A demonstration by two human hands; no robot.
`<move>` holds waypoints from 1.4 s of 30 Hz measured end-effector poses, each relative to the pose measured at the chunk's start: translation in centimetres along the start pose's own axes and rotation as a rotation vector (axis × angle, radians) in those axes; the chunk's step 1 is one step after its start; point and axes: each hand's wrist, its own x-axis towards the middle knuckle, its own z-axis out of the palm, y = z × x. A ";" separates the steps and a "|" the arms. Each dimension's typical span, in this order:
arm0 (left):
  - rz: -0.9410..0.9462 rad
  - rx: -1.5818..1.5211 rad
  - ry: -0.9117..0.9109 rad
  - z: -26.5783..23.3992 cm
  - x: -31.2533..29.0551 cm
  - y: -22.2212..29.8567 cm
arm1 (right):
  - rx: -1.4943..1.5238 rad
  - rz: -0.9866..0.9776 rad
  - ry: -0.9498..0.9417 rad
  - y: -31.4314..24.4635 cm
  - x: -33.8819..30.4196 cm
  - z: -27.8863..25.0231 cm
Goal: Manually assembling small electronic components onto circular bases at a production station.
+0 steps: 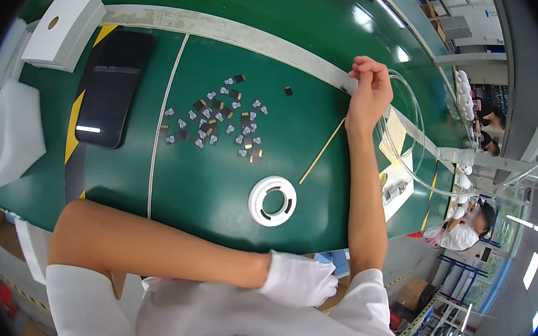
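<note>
My right hand [370, 90] is raised near the bench's right side, beside loops of clear tubing [416, 105]. Its fingers are loosely bent, and nothing shows between them. My left forearm crosses the front of the bench, and white cloth covers my left hand [300, 278], so its fingers are hidden. Many small black memory cards [210, 118] lie scattered on the green bench mat, some label up, others with gold contacts up. A single card [288, 91] lies apart. A thin wooden stick [322, 151] slants toward my right wrist. In front is a white ring-shaped reel [272, 201].
At left lie a flat black device [112, 86], a white box [65, 32] and a white foam piece [16, 131]. A white cord [167, 122] crosses the mat. A pale raised strip [230, 32] borders the far side. Another person [463, 230] sits farther right.
</note>
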 end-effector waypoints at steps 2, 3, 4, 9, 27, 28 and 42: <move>-0.167 -0.117 -0.178 -0.9 0.3 -0.3 | 0.052 0.071 0.009 -0.2 -0.3 -0.3; -0.328 -0.236 -0.366 -1.3 0.4 -0.6 | 0.002 0.070 -0.024 -0.3 -0.4 -0.5; -0.308 -0.251 -0.354 -0.8 -0.1 -0.4 | -0.064 0.068 -0.046 -0.9 -0.7 -1.4; 0.170 0.777 -0.816 1.9 -2.4 1.2 | -0.376 0.116 -0.177 -3.1 -1.7 -4.4; 0.068 0.374 -0.844 -1.9 -1.9 -0.1 | -0.852 0.117 -0.606 -5.3 -1.1 -5.9; 0.068 0.339 -0.815 -2.4 -2.2 -0.4 | -0.810 0.151 -0.621 -4.9 -1.2 -6.2; 0.004 0.287 -0.774 -1.8 -2.4 -0.1 | -0.071 0.022 -0.438 -3.4 -2.5 -1.7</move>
